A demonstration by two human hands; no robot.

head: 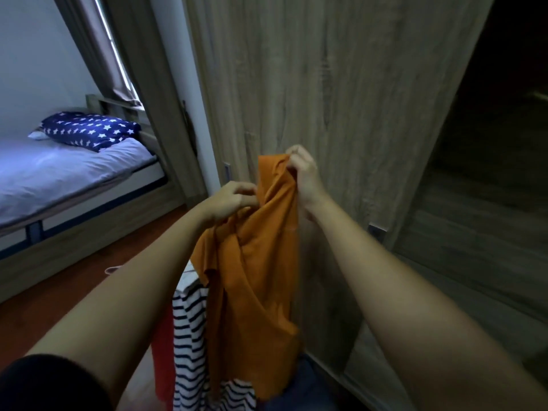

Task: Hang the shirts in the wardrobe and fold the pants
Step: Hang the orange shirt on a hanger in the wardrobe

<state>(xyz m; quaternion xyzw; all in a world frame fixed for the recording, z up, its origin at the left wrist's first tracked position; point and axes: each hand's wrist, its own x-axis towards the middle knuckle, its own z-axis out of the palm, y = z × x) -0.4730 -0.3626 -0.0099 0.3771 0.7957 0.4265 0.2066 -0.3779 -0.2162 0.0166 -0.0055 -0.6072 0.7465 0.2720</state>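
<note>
The right hand (305, 176) pinches the shirt (255, 262) at its top and the left hand (228, 200) pinches it lower. It hangs vertically between them, with the wardrobe (341, 84) opening to the right.

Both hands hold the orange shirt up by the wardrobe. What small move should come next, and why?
Probably drawing the left hand and right hand apart to spread the shirt's top end. The orange shirt hangs bunched and twisted between them, both hands pinch its top close together, and no hanger shows in it yet.
</note>
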